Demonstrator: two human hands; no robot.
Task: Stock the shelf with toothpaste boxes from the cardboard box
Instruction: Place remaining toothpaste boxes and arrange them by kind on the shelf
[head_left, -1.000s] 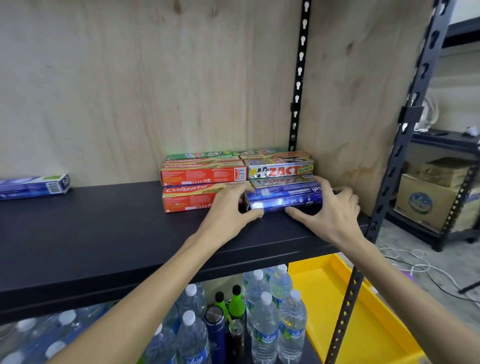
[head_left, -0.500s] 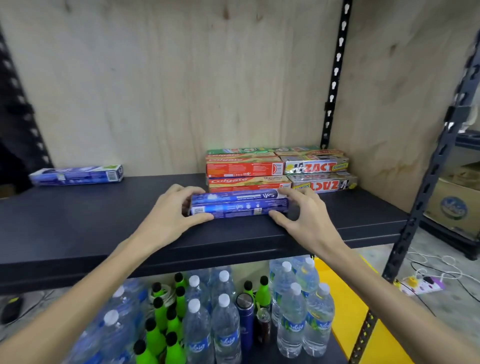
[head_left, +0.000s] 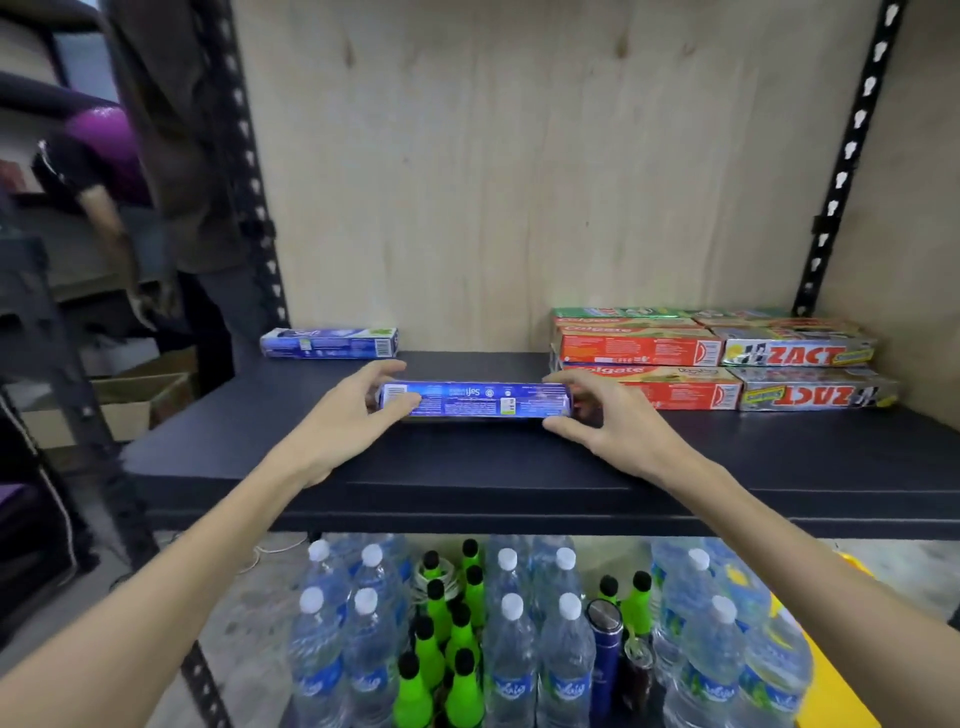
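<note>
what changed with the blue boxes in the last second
Both hands, left and right, slid the blue boxes left along the shelf, away from the ZACT boxes toward the middle, gripping each end throughout. The red stacks and far blue box stayed put.

Blue box (head_left: 475, 400) ends hidden under fingers (head_left: 402, 402); bystander (head_left: 104, 171) blurred.

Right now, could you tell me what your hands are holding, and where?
Both grip the blue toothpaste box by its ends: left hand one, right hand the other.
</note>
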